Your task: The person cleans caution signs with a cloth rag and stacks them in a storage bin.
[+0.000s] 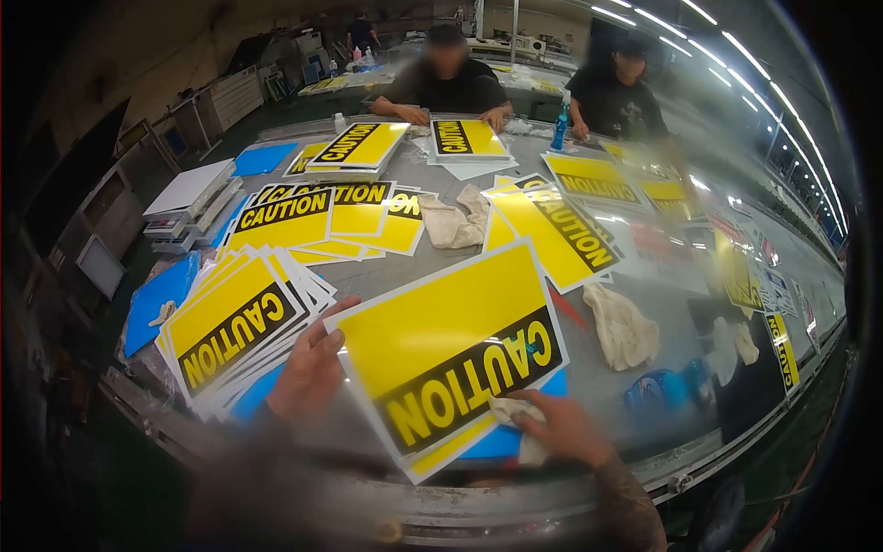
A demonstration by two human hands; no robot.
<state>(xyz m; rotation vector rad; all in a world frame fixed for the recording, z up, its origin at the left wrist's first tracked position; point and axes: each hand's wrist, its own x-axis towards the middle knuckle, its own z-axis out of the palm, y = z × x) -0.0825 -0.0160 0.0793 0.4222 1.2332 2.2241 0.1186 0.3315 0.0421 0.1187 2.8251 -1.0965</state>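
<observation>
Two hands work on one big yellow CAUTION sign lying near the close edge of the table. The right hand's fingers are curled together, pressing a pale cloth flat against the sign's lower right part, on the black band beside the lettering. The left hand grips the sign's left edge, thumb on top and fingers closed on the border.

Under the sign's near corner a blue sheet shows. Just left of the left hand lies a fanned stack of CAUTION signs, with more signs spread farther back. A crumpled rag rests to the right of the held sign, and another rag sits farther off, between the sign piles. A blue spray bottle stands at the far side.

Across the table, one person leans with both hands on a sign, and a second person stands to the right.
</observation>
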